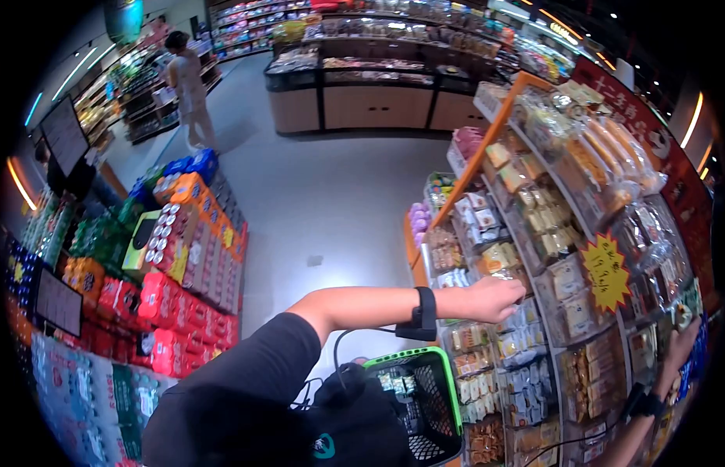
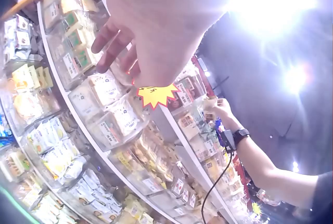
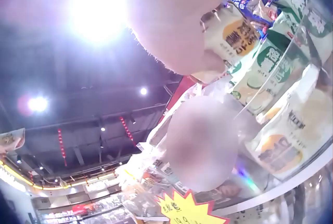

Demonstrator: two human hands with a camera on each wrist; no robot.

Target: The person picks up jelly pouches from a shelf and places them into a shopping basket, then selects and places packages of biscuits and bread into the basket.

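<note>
In the head view, my left hand (image 1: 495, 300) hovers over the tiered snack shelf, its fingers loosely curled with nothing in them. The left wrist view shows those fingers (image 2: 112, 47) in front of clear bins of white packets (image 2: 106, 89). My right hand (image 1: 680, 346) reaches to the shelf's far right side. Seen from the right wrist, its fingers pinch a pale snack packet (image 3: 234, 34) with a yellow circle, beside green-and-white packets (image 3: 270, 60). A similar packet (image 3: 283, 148) lies in the clear bin below. A blurred patch hides part of that view.
A black basket with a green rim (image 1: 409, 354), holding some packaged goods, is below my left arm. Stacked drink packs (image 1: 183, 311) line the aisle's left side. A yellow price sign (image 1: 605, 271) sticks out from the shelf. A person (image 1: 190, 89) stands farther back, left of a counter (image 1: 370, 101).
</note>
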